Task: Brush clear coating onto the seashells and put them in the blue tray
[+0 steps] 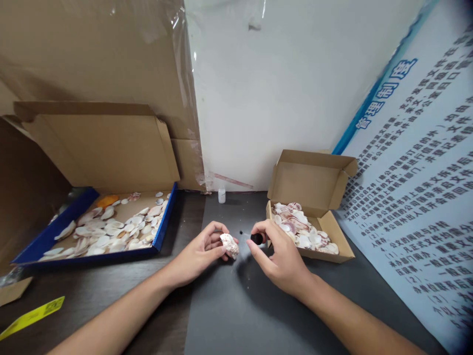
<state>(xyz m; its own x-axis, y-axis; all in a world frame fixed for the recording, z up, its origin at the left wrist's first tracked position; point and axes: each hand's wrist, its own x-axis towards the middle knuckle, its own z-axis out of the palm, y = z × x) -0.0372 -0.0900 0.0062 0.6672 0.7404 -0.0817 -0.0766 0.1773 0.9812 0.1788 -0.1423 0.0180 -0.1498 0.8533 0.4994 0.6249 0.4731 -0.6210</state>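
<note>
Shell (229,245), “管理制度” poster (406,190), small bottle (221,196) perhaps labelled

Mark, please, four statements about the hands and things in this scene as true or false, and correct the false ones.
1. The left hand holds a whitish shell. True.
2. The right hand is free. False: the right hand grips a small black cap-like piece.
3. The white bottle stands upright beyond both hands. True.
4. The brown box is shut. False: the brown box stands open, with loose shells inside.
</note>
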